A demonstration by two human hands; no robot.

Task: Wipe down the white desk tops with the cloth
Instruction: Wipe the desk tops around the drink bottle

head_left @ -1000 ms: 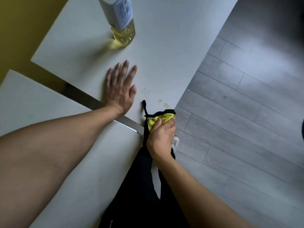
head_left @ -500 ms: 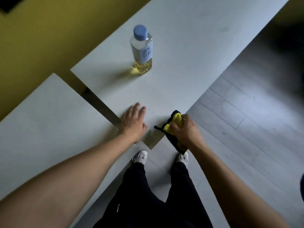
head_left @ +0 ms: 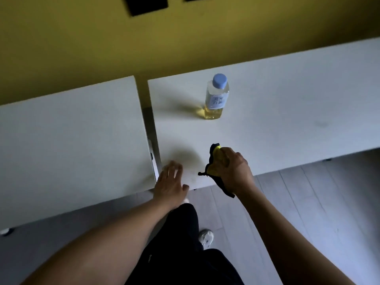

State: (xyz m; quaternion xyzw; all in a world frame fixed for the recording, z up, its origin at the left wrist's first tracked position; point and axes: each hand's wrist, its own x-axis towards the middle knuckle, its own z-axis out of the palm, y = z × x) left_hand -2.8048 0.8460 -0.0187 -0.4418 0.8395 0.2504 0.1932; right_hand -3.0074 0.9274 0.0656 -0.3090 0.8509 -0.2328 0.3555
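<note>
A: What is the right hand doing?

B: Its fingers are curled round the cloth, a yellow one with a black border, bunched in the grip. The hand sits over the near edge of the right desk top, not far from that desk's near left corner. Part of the cloth pokes out toward the far side of the fist, and a black tail hangs out below the wrist, past the desk's near edge and over the floor.

A: Is the cloth pressed onto the surface?

B: I cannot tell; the hand covers the underside.

A: And the left hand?

B: Released, holding nothing. The fingers are spread and fairly straight, blurred. It lies at the near left corner of the same desk top, the fingertips over the white surface and the wrist off the near edge. Whether the palm touches the top is unclear.

A: How do the hands lie to each other?

B: Near, but apart, with bare white surface between them.

A: What else is on that desk?

B: A clear bottle with a blue cap, a label and some yellow liquid at its base stands upright, well beyond the right hand toward the far edge.

A: And to the left?

B: A second white desk top, a narrow gap parting the two. A yellow wall runs behind both.
</note>
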